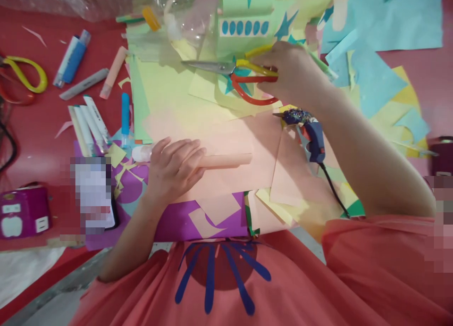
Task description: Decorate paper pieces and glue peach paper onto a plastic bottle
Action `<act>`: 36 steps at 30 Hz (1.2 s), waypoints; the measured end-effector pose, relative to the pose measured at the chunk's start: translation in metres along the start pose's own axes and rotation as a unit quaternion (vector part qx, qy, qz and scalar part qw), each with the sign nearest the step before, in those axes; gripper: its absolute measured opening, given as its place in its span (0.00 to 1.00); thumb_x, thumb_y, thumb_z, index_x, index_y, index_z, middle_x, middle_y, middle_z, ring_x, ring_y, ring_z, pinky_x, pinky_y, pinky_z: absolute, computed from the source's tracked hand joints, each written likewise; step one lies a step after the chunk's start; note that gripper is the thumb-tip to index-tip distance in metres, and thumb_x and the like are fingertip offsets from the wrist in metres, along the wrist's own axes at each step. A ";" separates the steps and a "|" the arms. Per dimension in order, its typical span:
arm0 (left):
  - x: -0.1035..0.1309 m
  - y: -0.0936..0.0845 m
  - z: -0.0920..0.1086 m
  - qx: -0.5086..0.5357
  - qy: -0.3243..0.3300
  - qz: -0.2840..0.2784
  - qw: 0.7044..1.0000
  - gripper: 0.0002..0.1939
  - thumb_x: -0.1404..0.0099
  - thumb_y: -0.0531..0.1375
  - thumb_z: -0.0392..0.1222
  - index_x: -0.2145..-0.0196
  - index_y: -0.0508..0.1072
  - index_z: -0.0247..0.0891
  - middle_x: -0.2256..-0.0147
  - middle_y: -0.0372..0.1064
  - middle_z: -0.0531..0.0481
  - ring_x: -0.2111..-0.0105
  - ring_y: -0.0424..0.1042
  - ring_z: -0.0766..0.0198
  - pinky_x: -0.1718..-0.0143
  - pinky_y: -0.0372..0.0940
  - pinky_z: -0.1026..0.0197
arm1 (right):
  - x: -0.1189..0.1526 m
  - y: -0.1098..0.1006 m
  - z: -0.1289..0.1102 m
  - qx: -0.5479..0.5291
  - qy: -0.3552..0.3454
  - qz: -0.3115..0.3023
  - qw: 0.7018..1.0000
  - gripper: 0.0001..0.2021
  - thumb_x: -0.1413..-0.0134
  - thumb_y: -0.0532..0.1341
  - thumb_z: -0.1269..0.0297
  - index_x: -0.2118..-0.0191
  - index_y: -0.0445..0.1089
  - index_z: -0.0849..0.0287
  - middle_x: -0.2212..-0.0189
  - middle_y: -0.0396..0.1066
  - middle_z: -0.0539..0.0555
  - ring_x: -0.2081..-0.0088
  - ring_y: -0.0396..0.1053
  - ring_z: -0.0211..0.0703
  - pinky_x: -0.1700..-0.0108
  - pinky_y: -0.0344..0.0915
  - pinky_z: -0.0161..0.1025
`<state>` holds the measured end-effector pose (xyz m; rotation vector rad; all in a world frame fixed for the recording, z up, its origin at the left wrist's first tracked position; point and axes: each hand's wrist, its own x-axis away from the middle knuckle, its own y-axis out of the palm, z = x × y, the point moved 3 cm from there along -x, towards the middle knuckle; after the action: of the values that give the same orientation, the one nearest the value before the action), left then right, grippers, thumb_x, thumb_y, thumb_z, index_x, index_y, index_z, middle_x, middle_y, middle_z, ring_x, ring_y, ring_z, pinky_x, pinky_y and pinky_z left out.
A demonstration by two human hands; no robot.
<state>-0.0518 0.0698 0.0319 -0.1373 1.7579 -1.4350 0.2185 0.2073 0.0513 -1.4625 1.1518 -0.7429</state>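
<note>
My left hand (177,168) lies over a rolled peach paper tube (226,160), its fingers wrapped across the left part of it. The tube rests on a flat peach sheet (258,137). Farther up, my right hand (283,71) holds scissors (226,67) with yellow and red handles by the handle loops; the blades point left above yellow paper (163,90). Below my right wrist lies a blue glue gun (314,139) with a glittery front, its cord running toward my body.
Markers (90,123), a phone (95,194) and a purple box (26,213) are at left, with second scissors (26,76) at the far left. Blue paper (399,19) and scraps lie at right. Clear plastic (187,14) is at the back.
</note>
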 end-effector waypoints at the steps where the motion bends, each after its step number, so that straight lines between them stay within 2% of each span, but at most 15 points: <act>1: 0.000 0.000 0.001 -0.003 0.001 0.000 1.000 0.22 0.36 0.62 0.43 0.45 0.63 0.46 0.53 0.77 0.48 0.54 0.75 0.57 0.46 0.65 0.50 | 0.002 0.002 -0.006 0.011 0.008 -0.031 0.999 0.03 0.55 0.65 0.72 0.72 0.72 0.59 0.73 0.66 0.49 0.69 0.66 0.37 0.66 0.62 0.36; 4: -0.001 0.000 0.002 -0.006 0.007 -0.005 1.000 0.21 0.36 0.62 0.42 0.46 0.64 0.46 0.55 0.77 0.48 0.55 0.76 0.57 0.49 0.68 0.51 | 0.007 0.008 -0.025 0.022 0.047 -0.073 0.996 0.01 0.50 0.62 0.70 0.69 0.70 0.57 0.72 0.66 0.50 0.69 0.65 0.39 0.66 0.62 0.38; 7: -0.002 0.000 0.003 0.007 0.018 0.002 1.000 0.20 0.37 0.63 0.39 0.48 0.66 0.44 0.55 0.77 0.47 0.56 0.76 0.57 0.53 0.70 0.52 | 0.005 0.024 -0.045 -0.012 0.076 -0.078 0.994 0.07 0.51 0.60 0.74 0.65 0.70 0.56 0.64 0.71 0.55 0.65 0.68 0.44 0.63 0.66 0.41; 10: -0.004 -0.002 0.003 0.003 0.025 0.013 1.000 0.19 0.37 0.64 0.39 0.49 0.67 0.43 0.56 0.77 0.48 0.57 0.76 0.57 0.54 0.70 0.52 | 0.004 0.038 -0.065 -0.023 0.079 -0.079 0.993 0.13 0.46 0.57 0.74 0.55 0.70 0.59 0.56 0.71 0.60 0.56 0.70 0.50 0.53 0.68 0.45; 13: -0.007 -0.003 0.004 -0.009 0.037 0.015 0.999 0.17 0.37 0.63 0.40 0.50 0.67 0.41 0.58 0.77 0.47 0.58 0.76 0.57 0.54 0.70 0.53 | 0.022 0.028 -0.078 -0.017 0.042 -0.031 0.999 0.18 0.41 0.54 0.73 0.45 0.65 0.60 0.49 0.69 0.62 0.47 0.67 0.50 0.44 0.64 0.46; 14: -0.007 -0.003 0.004 -0.012 0.042 0.020 0.999 0.17 0.36 0.63 0.40 0.50 0.68 0.40 0.59 0.77 0.47 0.58 0.76 0.57 0.54 0.70 0.54 | 0.035 0.021 -0.078 -0.013 0.027 -0.018 0.999 0.18 0.41 0.54 0.72 0.46 0.66 0.59 0.49 0.70 0.61 0.47 0.68 0.50 0.44 0.65 0.46; 16: -0.008 -0.005 0.005 -0.017 0.047 0.034 0.998 0.16 0.37 0.63 0.41 0.52 0.68 0.39 0.60 0.78 0.46 0.59 0.76 0.58 0.55 0.70 0.55 | 0.072 0.003 -0.069 -0.004 0.032 0.008 0.999 0.12 0.39 0.55 0.67 0.52 0.68 0.57 0.53 0.72 0.60 0.52 0.70 0.51 0.50 0.68 0.47; 19: -0.007 -0.004 0.005 -0.018 0.037 0.030 0.999 0.17 0.37 0.64 0.40 0.51 0.68 0.41 0.59 0.78 0.47 0.58 0.76 0.58 0.53 0.70 0.55 | 0.138 -0.015 -0.032 0.042 0.144 0.046 0.988 0.08 0.40 0.57 0.57 0.62 0.67 0.55 0.66 0.72 0.58 0.64 0.72 0.51 0.61 0.70 0.48; 21: -0.006 -0.003 0.005 -0.008 0.026 0.024 0.999 0.20 0.37 0.64 0.39 0.49 0.67 0.41 0.58 0.78 0.47 0.57 0.76 0.58 0.51 0.69 0.55 | 0.177 -0.018 -0.005 0.085 0.245 0.085 0.962 0.20 0.47 0.59 0.43 0.62 0.67 0.57 0.68 0.71 0.62 0.67 0.71 0.56 0.68 0.68 0.50; 23: -0.006 -0.002 0.005 0.000 0.025 0.022 0.999 0.22 0.38 0.65 0.39 0.48 0.67 0.40 0.57 0.77 0.46 0.56 0.76 0.57 0.51 0.69 0.54 | 0.203 -0.013 0.012 0.088 0.327 0.068 0.939 0.29 0.54 0.57 0.36 0.59 0.69 0.59 0.67 0.72 0.66 0.68 0.71 0.59 0.68 0.66 0.52; 25: -0.006 -0.002 0.004 -0.003 0.026 0.021 0.999 0.21 0.38 0.64 0.40 0.48 0.66 0.41 0.57 0.77 0.47 0.56 0.76 0.58 0.51 0.69 0.54 | 0.214 -0.002 0.016 0.009 0.373 0.021 0.927 0.26 0.51 0.55 0.42 0.55 0.69 0.57 0.66 0.72 0.61 0.69 0.70 0.54 0.66 0.67 0.50; 26: -0.006 -0.002 0.004 -0.008 0.028 0.021 0.999 0.20 0.37 0.64 0.40 0.48 0.67 0.41 0.57 0.77 0.47 0.57 0.76 0.58 0.51 0.70 0.55 | 0.216 0.001 0.015 -0.020 0.394 0.019 0.919 0.23 0.52 0.55 0.46 0.56 0.70 0.56 0.69 0.72 0.58 0.71 0.69 0.51 0.65 0.67 0.49; 30: -0.008 -0.002 0.004 -0.026 0.043 0.029 0.998 0.16 0.36 0.63 0.41 0.52 0.68 0.37 0.59 0.78 0.45 0.58 0.77 0.57 0.53 0.70 0.54 | 0.217 -0.003 0.013 -0.040 0.443 0.097 0.891 0.14 0.61 0.54 0.55 0.69 0.70 0.56 0.78 0.68 0.53 0.77 0.66 0.45 0.67 0.66 0.45; 33: -0.008 -0.002 0.005 -0.031 0.046 0.026 0.998 0.15 0.35 0.62 0.42 0.52 0.68 0.37 0.59 0.78 0.46 0.58 0.76 0.58 0.53 0.71 0.55 | 0.216 -0.010 0.020 -0.017 0.398 0.125 0.909 0.12 0.60 0.53 0.56 0.72 0.69 0.56 0.80 0.66 0.52 0.79 0.63 0.42 0.70 0.64 0.43; 36: -0.008 -0.002 0.005 -0.033 0.047 0.025 0.998 0.15 0.35 0.62 0.41 0.52 0.68 0.37 0.59 0.78 0.46 0.58 0.76 0.57 0.53 0.71 0.55 | 0.212 -0.008 0.024 -0.006 0.362 0.071 0.929 0.17 0.58 0.57 0.51 0.65 0.71 0.56 0.75 0.70 0.55 0.75 0.65 0.44 0.69 0.64 0.43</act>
<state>-0.0444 0.0703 0.0381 -0.0606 1.8717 -1.3675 0.3137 0.0181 0.0246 -1.1095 1.7955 -1.2251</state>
